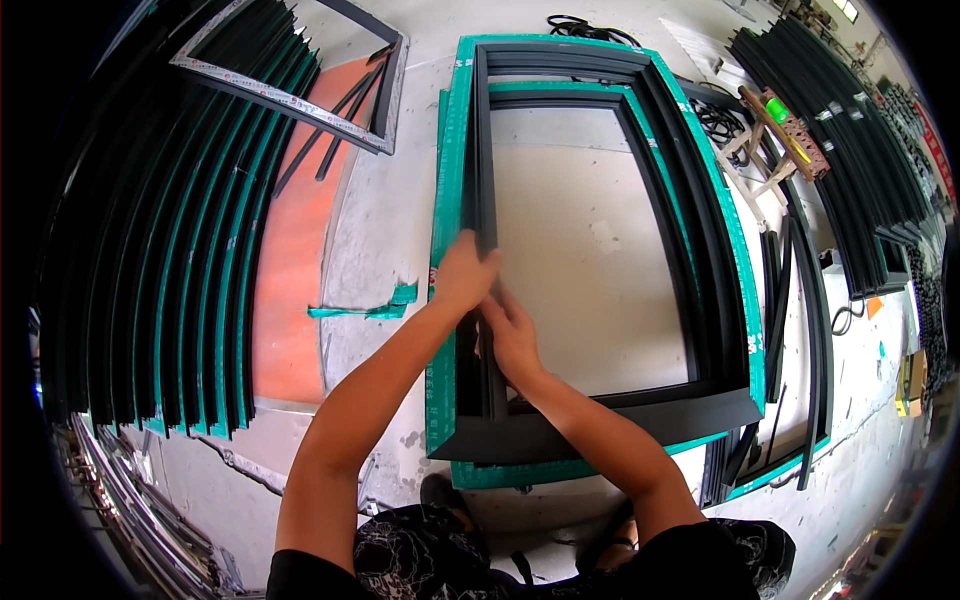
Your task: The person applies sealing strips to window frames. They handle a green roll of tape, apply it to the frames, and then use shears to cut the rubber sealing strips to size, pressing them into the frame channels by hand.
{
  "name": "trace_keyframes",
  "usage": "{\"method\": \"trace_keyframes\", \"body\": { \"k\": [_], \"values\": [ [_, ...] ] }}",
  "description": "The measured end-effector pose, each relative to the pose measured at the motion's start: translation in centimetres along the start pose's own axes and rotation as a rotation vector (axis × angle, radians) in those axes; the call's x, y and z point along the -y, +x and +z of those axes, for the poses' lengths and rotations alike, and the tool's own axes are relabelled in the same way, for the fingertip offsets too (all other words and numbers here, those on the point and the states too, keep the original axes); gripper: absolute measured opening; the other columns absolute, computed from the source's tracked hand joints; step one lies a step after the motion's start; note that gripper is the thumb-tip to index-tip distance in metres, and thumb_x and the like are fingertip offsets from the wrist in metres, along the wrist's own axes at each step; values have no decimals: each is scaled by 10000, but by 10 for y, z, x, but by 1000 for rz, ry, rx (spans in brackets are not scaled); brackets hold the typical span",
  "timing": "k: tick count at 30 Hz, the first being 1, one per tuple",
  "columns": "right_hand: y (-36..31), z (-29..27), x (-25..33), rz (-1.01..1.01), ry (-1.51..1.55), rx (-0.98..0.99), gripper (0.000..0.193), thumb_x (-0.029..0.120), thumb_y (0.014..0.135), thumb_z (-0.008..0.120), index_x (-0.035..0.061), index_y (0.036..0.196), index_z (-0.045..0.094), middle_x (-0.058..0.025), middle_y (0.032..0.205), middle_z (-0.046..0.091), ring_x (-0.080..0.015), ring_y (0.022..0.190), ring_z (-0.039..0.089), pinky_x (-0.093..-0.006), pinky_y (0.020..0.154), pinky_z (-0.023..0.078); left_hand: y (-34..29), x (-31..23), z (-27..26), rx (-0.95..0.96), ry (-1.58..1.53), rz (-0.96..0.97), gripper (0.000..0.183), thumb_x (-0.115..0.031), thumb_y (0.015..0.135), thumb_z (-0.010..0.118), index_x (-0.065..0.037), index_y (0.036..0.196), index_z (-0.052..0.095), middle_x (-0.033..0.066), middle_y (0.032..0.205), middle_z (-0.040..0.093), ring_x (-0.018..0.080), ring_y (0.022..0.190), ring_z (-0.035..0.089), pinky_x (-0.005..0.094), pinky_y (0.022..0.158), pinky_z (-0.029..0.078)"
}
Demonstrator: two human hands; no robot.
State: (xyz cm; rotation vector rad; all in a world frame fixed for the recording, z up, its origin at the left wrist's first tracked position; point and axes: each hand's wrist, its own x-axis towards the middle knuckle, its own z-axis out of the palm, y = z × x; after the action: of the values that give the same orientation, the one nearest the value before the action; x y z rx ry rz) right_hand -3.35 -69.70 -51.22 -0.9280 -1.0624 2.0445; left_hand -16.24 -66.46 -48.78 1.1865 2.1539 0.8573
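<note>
A dark window frame with green protective film along its outer edges lies in front of me, stacked on another similar frame. Down its left side runs a long dark strip, which looks like a glazing bead. My left hand is closed on this strip about midway along, over the frame's left edge. Just nearer to me, my right hand comes from the inner side and grips the same strip, its thumb close to my left hand. The fingertips of both hands are partly hidden.
Many dark frames stand in a row at the left, beside an orange sheet. A smaller frame lies at the upper left. Torn green film is on the floor. Right are a wooden stool, black cable and loose dark profiles.
</note>
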Motion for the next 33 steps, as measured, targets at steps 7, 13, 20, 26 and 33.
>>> {"method": "trace_keyframes", "body": {
  "k": [7,13,20,26,33],
  "values": [
    [3,-3,-12,38,-79,2,435,284,996,556,52,1360,502,8,842,566,-67,644,540,-245,491,464,-4,20,-6,-289,181,192,405,-242,889,627,71,1141,579,246,1044,619,390,962,603,437,856,480],
    [9,10,-19,39,-250,-37,493,284,994,560,53,1416,447,18,872,568,-69,748,506,-244,683,459,-3,51,-18,-468,211,249,565,-352,884,649,106,1194,538,256,1118,594,383,1100,532,444,915,446],
    [17,16,-31,-126,-578,3,532,327,1009,511,75,1460,382,-65,889,605,-156,814,557,-288,786,448,0,56,-19,-354,171,76,859,-524,765,734,125,1256,457,314,1143,553,445,1086,544,470,906,472],
    [22,8,-34,-157,-674,-3,552,320,1008,493,76,1478,337,-121,998,654,-225,869,614,-335,801,466,1,32,-5,-222,216,-71,1031,-517,688,799,93,1360,309,292,1126,557,425,1055,597,456,816,535],
    [30,1,-25,-90,-565,159,549,243,954,576,47,1433,392,-174,1077,650,-292,933,637,-375,813,478,6,34,-7,-208,259,-132,994,-416,694,745,71,1409,256,293,1129,577,430,958,639,473,786,543]
  ]
}}
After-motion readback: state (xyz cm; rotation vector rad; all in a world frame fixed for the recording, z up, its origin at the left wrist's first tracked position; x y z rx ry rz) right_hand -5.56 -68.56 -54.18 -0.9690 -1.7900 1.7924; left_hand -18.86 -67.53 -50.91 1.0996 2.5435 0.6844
